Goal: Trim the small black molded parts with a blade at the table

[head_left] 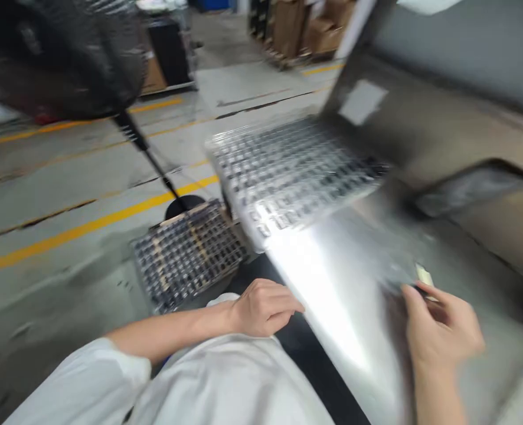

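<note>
1. Right hand (pixel 441 333): raised over the shiny metal worktop (pixel 332 283), thumb and fingers pinched on a small pale part (pixel 424 275) at the fingertips. The picture is blurred, so the part's shape cannot be told.
2. Left hand (pixel 264 307): loosely curled and holding nothing, resting at the near edge of the worktop, close to the body and the white sleeve (pixel 88 378).
3. Filled tray (pixel 288 171): a clear grid tray of small dark pieces lying on the worktop, ahead of both hands and well apart from the right hand.
4. Second tray (pixel 186 254): a similar grid tray set lower, off the worktop, just ahead of the left hand and to its outer side.
5. Fan (pixel 62 53): a dark standing fan far ahead of the left hand, on a floor with yellow lines.
6. Machine housing (pixel 443 136): a grey sloped body with a dark recess, beyond the right hand.
7. Handling note, as a judgement: the pinch looks light and at the very tips; a steadier result would likely come from keeping the part low over the worktop and bracing with the free left hand.
</note>
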Available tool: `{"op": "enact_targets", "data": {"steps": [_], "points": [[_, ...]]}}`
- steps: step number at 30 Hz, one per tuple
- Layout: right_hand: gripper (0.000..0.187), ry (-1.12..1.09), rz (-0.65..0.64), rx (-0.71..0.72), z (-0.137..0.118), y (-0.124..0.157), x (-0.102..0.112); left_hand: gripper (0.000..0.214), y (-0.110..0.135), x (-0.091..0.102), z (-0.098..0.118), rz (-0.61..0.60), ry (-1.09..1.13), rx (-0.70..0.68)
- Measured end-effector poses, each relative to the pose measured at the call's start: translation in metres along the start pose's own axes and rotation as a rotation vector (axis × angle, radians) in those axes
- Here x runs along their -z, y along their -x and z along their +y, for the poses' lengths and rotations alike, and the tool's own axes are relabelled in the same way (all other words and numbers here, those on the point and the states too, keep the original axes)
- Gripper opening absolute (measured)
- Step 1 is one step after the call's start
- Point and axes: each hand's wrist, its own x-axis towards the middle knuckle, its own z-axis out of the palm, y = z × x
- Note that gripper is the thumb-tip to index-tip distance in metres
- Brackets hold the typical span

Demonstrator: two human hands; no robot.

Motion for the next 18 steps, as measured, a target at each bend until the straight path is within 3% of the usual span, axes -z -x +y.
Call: {"op": "enact_targets", "data": {"steps": [2, 4, 8, 12, 16, 18], "points": [[0.033, -0.049, 0.034, -0.010, 0.001, 0.001, 0.008, 0.029, -0.038, -0.009, 0.014, -0.030, 0.109, -0.107], [0.032, -0.100, 0.058, -0.018, -0.002, -0.001, 0.011, 0.027, -0.075, -0.026, 0.022, -0.038, 0.253, -0.084], [0.019, -0.175, 0.170, 0.006, -0.011, -0.007, 0.017, 0.023, -0.138, -0.078, 0.020, -0.077, 0.587, 0.333], [0.013, -0.182, 0.238, 0.034, -0.014, -0.006, 0.025, 0.045, -0.180, -0.130, 0.004, -0.156, 0.856, 0.771], [0.015, -0.135, 0.160, 0.090, -0.009, -0.008, 0.024, 0.051, -0.202, -0.164, 0.002, -0.352, 1.124, 0.993], [0.016, -0.128, 0.105, 0.105, -0.005, -0.009, 0.022, 0.050, -0.209, -0.174, 0.006, -0.389, 1.206, 1.073]]}}
